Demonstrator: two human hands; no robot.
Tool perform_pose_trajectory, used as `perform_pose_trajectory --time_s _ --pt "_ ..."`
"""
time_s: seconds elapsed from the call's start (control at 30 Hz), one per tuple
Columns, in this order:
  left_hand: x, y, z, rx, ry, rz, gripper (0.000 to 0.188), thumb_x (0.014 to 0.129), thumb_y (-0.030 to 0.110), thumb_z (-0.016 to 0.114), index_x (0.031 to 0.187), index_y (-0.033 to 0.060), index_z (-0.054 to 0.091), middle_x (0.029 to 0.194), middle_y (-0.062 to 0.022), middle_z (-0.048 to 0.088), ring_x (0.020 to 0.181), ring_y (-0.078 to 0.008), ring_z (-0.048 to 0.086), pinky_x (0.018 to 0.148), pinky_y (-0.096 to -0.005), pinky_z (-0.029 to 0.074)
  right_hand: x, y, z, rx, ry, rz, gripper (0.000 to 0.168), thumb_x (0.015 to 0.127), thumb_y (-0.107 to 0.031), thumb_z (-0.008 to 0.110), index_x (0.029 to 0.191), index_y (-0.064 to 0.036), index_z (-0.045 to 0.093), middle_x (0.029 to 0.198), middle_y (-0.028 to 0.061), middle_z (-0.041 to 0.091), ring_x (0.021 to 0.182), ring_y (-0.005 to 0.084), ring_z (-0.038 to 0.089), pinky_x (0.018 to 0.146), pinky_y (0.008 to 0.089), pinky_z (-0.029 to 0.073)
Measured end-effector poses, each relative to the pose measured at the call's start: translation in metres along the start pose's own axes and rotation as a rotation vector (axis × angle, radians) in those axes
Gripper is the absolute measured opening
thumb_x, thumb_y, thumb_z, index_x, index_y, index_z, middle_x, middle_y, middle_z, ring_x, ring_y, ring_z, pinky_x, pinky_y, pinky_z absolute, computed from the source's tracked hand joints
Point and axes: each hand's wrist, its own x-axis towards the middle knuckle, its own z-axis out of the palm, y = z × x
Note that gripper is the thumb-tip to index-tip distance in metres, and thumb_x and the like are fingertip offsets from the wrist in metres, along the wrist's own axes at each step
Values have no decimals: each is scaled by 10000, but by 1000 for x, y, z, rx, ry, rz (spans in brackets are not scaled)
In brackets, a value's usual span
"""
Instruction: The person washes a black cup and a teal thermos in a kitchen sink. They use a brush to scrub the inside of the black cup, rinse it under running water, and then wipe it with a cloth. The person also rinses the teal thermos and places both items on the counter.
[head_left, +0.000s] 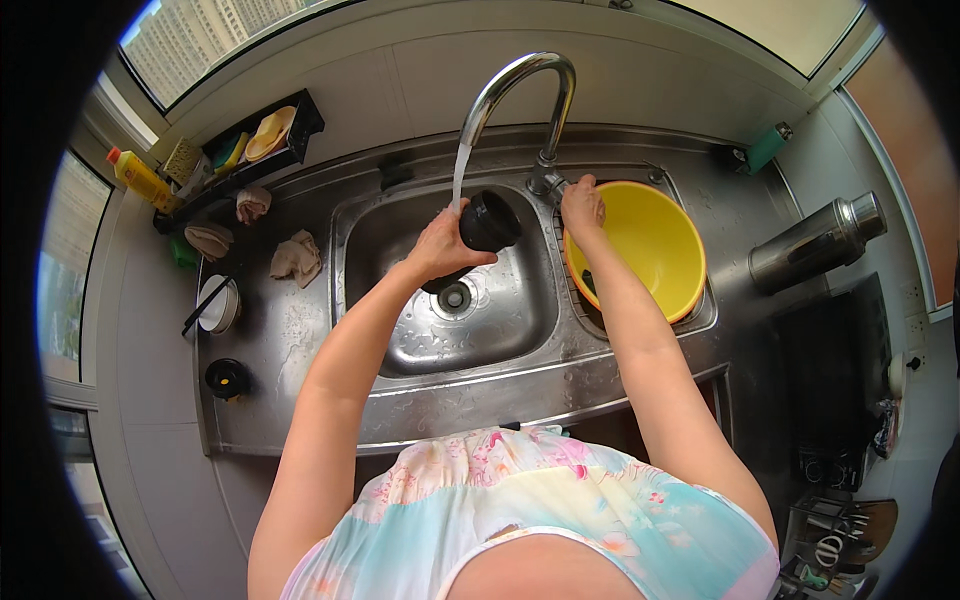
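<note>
My left hand grips a black bottle, tilted above the stainless steel sink basin. A stream of water runs from the chrome gooseneck faucet down onto this hand and beside the bottle's upper end. The bottle's lower part hangs over the drain, partly hidden by my hand. At the base of the faucet, my right hand closes on the faucet handle, whose end its fingers cover. My right forearm passes over a yellow bowl.
Left of the basin lie a crumpled cloth, a white bowl with a black utensil across it, and a black lid. A black caddy holds sponges behind. A steel thermos and a green bottle are at right.
</note>
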Motion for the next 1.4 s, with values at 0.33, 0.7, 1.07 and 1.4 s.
perform_pose_trajectory --time_s 0.33,0.7,1.07,1.4 --pt "-38 -80 7 -548 191 -374 927 595 394 883 1289 -28 435 1186 -166 583 1117 -219 559 960 -324 443 -99 -54 55 543 -320 -102 639 911 -525 536 1248 16 490 985 159 660 930 317 630 843 417 466" --pt "-73 -62 8 -291 114 -57 1029 510 256 879 1368 86 337 1224 -146 550 1158 -300 541 996 -381 416 -119 -92 56 1557 -945 269 256 915 -162 606 1116 -6 634 1044 63 653 983 151 610 907 283 475" --pt "2 -58 33 -437 134 -437 832 664 482 826 1240 -20 496 1100 -142 642 993 -214 631 857 -326 499 -109 -33 47 1195 -596 372 560 944 -514 511 1318 -98 489 1302 88 520 1155 255 512 961 439 385" --pt "-24 -104 59 -1531 502 -641 727 784 506 742 1205 -43 517 1102 -111 617 954 -239 637 812 -410 545 -150 -84 87 380 -361 -305 443 944 -404 516 1211 -55 569 1155 176 588 1107 354 548 951 399 418"
